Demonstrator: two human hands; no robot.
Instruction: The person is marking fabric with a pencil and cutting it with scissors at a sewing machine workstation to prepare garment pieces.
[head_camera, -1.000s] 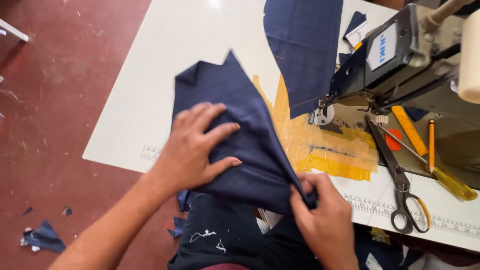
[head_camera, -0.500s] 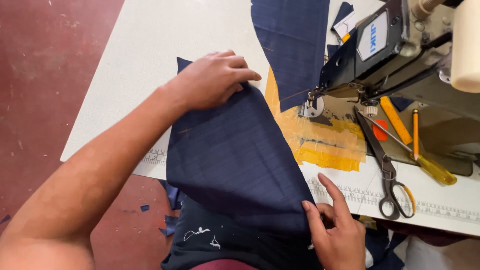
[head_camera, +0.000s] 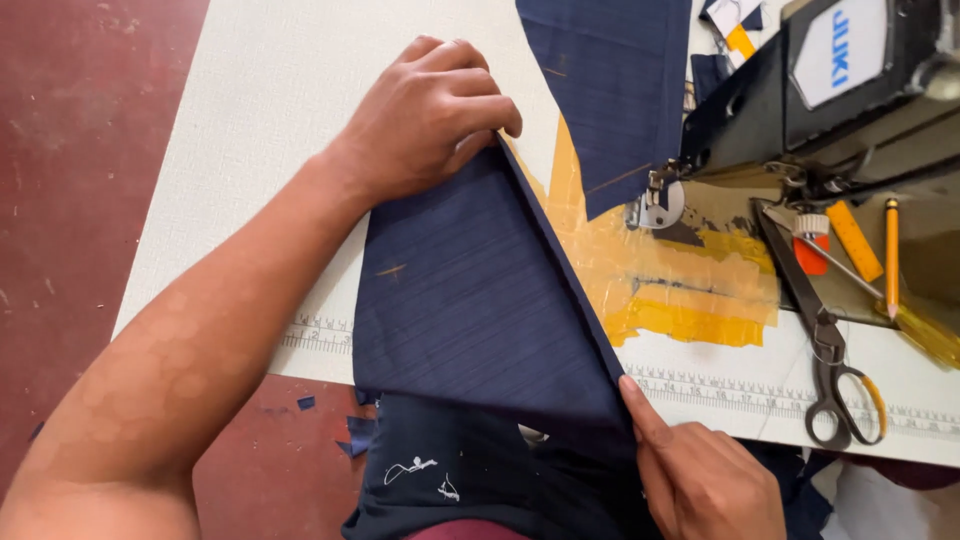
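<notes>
The navy cloth (head_camera: 470, 300) lies on the surface (head_camera: 250, 120), its folded edge diagonal between my hands: left hand (head_camera: 425, 115) pinches the far end, right hand (head_camera: 705, 480) grips the near corner.

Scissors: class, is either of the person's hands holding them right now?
No: the scissors lie untouched on the table, while the left hand and right hand both hold the navy fabric.
</notes>
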